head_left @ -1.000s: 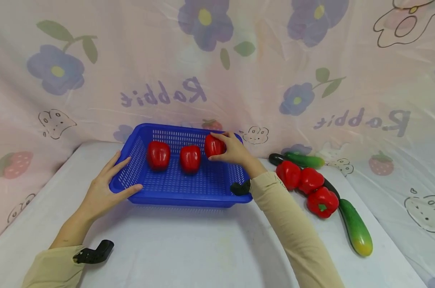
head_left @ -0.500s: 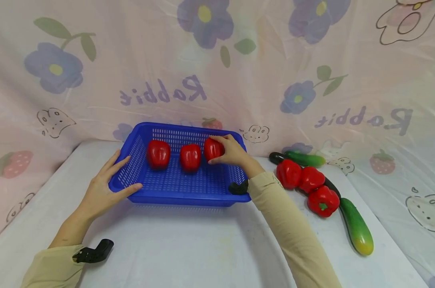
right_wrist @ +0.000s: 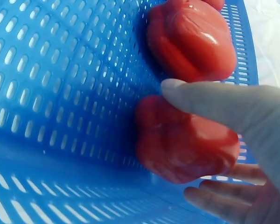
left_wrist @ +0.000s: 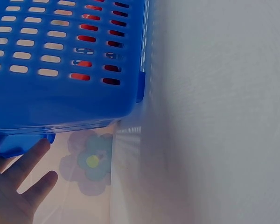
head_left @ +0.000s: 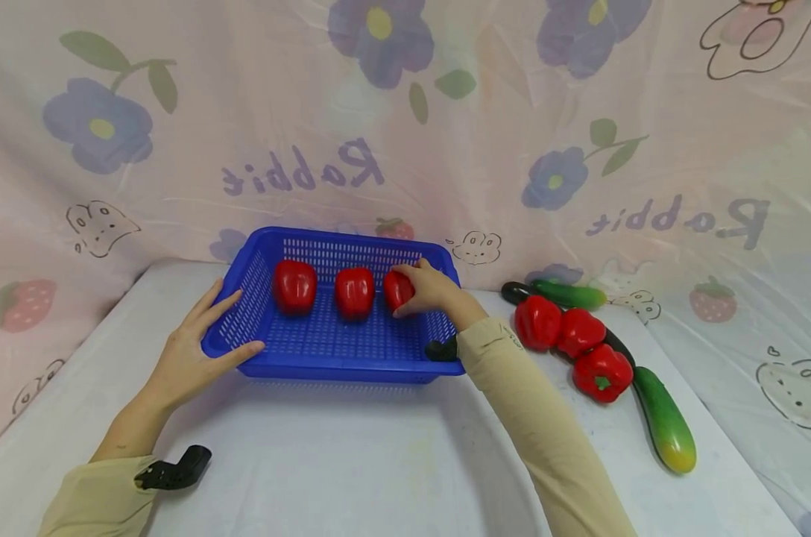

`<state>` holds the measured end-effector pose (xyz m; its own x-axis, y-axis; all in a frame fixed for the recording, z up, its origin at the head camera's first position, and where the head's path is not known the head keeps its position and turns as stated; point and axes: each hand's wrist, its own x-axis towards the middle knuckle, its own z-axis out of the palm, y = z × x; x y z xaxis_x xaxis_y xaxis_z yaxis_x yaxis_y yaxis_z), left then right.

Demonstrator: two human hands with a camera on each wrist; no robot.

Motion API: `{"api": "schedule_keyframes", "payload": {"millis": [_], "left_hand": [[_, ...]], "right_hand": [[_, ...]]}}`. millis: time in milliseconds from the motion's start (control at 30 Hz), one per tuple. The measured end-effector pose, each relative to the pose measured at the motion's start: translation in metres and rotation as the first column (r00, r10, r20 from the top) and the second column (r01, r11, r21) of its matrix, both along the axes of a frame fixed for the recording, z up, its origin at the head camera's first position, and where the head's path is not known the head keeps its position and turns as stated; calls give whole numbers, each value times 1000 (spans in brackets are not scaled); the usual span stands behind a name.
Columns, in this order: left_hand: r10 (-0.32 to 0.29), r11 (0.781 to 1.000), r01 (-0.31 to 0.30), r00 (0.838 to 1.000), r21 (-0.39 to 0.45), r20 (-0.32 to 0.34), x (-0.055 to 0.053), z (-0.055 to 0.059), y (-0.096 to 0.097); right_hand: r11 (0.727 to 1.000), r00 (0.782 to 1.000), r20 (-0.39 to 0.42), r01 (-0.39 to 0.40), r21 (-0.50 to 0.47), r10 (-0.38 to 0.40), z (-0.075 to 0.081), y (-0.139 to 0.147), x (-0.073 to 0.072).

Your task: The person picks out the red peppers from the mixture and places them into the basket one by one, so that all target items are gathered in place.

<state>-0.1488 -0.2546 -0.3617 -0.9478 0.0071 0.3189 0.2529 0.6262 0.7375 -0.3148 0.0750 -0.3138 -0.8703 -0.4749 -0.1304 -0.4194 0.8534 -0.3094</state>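
Note:
A blue plastic basket [head_left: 338, 369] stands on the table with three red bell peppers in a row inside: a left one [head_left: 294, 288], a middle one [head_left: 355, 294] and a right one [head_left: 397, 291]. My right hand [head_left: 432, 289] reaches over the basket's right end, thumb and fingers around the right bell pepper [right_wrist: 184, 140]. In the right wrist view, the thumb lies along one side, with some fingers partly hidden past the other. My left hand [head_left: 191, 358] touches the basket's left end with spread, straight fingers [left_wrist: 30, 161].
On the table's right lie more red bell peppers: one [head_left: 538, 323], another [head_left: 580, 333] and a third [head_left: 603, 374]. Near them are a green cucumber-like vegetable [head_left: 667, 425], a second green one [head_left: 569, 295] and a dark eggplant-like one [head_left: 516, 292]. A printed curtain [head_left: 432, 179] hangs behind.
My right hand has moved slightly down into the basket with the right bell pepper, which now sits lower. The left hand stays at the basket's left end.

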Motion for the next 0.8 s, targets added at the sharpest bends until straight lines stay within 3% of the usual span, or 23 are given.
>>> {"api": "schedule_keyframes", "payload": {"millis": [533, 800], "left_hand": [[2, 1000, -1, 1000, -18, 10, -1, 0, 0], [2, 1000, -2, 1000, -14, 13, 0, 0, 0]], "right_hand": [[1000, 1000, 24, 5, -4, -5, 5, 3, 1], [998, 998, -16, -57, -41, 56, 17, 8, 2]]}}
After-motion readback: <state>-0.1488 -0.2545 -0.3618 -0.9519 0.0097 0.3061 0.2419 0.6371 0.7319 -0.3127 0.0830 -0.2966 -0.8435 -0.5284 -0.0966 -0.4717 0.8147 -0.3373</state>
